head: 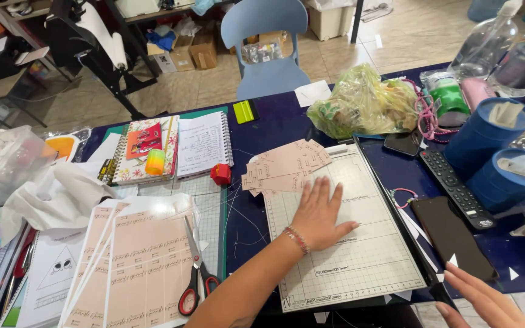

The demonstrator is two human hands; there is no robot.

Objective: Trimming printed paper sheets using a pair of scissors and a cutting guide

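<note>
My left hand (pixel 319 214) lies flat, fingers spread, on the white gridded board of a paper cutter (pixel 366 255), just below a fanned pile of small pink printed cards (pixel 287 167). My right hand (pixel 484 300) hovers open at the lower right, fingers together, near the black end of the cutter's blade arm (pixel 396 206) and below a dark phone (pixel 451 237). Neither hand holds anything. A bead bracelet sits on my left wrist.
Red-handled scissors (pixel 194 273) lie on pink printed sheets (pixel 141 267) at left. Notebooks (pixel 174 146), a red sharpener (pixel 220 174), a remote (pixel 454 185), two blue cylinders (pixel 487 130), a plastic bag (pixel 363 103), bottles and a blue chair (pixel 265 42) surround the dark blue table.
</note>
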